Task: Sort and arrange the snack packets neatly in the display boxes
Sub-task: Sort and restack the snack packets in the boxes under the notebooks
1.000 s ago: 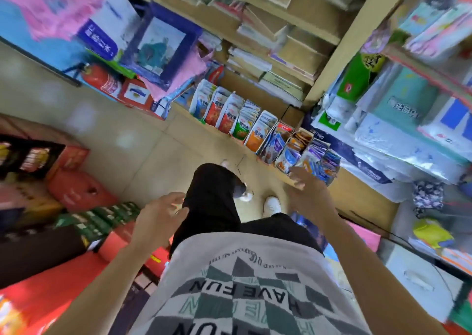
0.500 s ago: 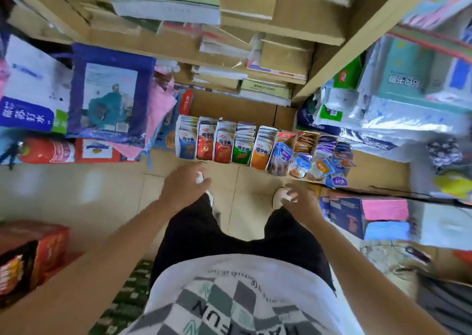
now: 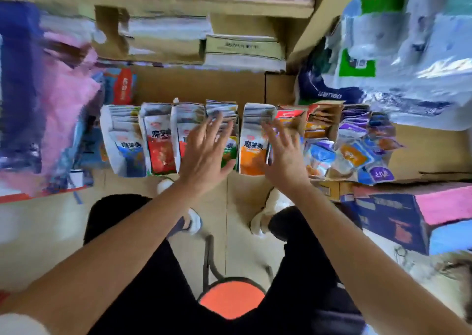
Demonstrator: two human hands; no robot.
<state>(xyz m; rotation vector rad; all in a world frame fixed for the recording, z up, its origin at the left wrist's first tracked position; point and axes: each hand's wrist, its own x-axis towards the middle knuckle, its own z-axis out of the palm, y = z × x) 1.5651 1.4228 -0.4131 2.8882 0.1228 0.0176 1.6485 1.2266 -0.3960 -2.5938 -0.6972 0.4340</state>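
Here, a row of display boxes (image 3: 122, 135) stands in the middle of the frame, full of upright snack packets (image 3: 252, 153). The left hand (image 3: 204, 155) is over the green packets (image 3: 229, 153), fingers spread and released. The right hand (image 3: 284, 155), fingers also released, holds nothing. Loose packets (image 3: 357, 155) lie jumbled at centre right.

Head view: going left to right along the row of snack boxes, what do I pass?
Blue-fronted packet box → red-fronted packet box → left hand → orange-fronted packet box → right hand → open cardboard box → heap of purple packets.
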